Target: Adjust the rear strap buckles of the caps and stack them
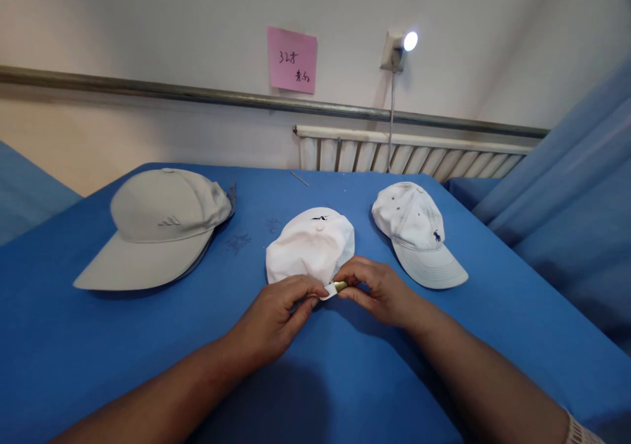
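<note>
A white cap (308,250) with a small black logo lies in the middle of the blue-covered table, its back strap side facing me. My left hand (276,312) is closed, pinching the white strap (328,291) of this cap between thumb and fingers. From the other side, my right hand (379,293) grips the gold-coloured buckle (340,286) on the same strap. The fingertips of both hands nearly meet at the cap's near edge. The cap's brim is out of sight.
To the left sits a grey cap (158,227) with a striped logo; to the right, a white cap (419,234) with a dark horse-rider logo. Behind the table (394,378) are a radiator (374,152), a metal rail (207,96) and a plugged-in light (410,41). Blue curtains (572,175) hang at right.
</note>
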The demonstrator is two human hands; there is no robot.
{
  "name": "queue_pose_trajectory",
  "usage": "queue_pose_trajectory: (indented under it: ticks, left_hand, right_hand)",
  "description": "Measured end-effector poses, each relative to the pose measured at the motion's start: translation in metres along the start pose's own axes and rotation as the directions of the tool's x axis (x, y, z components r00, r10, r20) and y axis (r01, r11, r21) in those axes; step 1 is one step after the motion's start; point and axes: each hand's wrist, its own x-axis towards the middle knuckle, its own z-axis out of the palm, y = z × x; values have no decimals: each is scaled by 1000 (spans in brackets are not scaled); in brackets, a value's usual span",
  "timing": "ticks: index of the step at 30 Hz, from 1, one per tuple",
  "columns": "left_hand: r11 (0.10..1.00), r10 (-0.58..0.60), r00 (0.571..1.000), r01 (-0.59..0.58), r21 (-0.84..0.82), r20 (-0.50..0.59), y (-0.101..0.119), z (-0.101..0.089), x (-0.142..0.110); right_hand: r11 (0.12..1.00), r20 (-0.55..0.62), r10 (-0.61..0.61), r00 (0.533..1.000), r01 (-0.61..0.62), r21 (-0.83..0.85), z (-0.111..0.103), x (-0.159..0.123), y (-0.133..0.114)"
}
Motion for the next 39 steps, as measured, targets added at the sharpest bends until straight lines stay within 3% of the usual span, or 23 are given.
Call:
queue_pose_trajectory:
  ticks: [8, 15, 30, 35, 39]
  left_hand:
    - [999, -33, 999, 33, -33, -15, 3, 1, 2]
    - [998, -51, 999, 51, -42, -1, 1, 2, 3]
    - [998, -44, 997, 46, -35, 55, -3, 3, 4]
    - [996, -81, 996, 83, -40, 36, 0, 2, 5]
    - [992, -116, 993, 116, -39, 12, 2, 2, 5]
  right_hand:
    - [1000, 19, 16, 1000, -16, 13, 2, -1, -1]
    - [990, 79, 0, 997, 11, -140, 4, -2, 4]
    - [924, 226, 183, 957, -89, -372, 3, 3, -12]
    - [943, 216, 207, 954, -136, -305, 3, 2, -12]
    - [965, 246, 117, 962, -52, -256, 3, 0, -7]
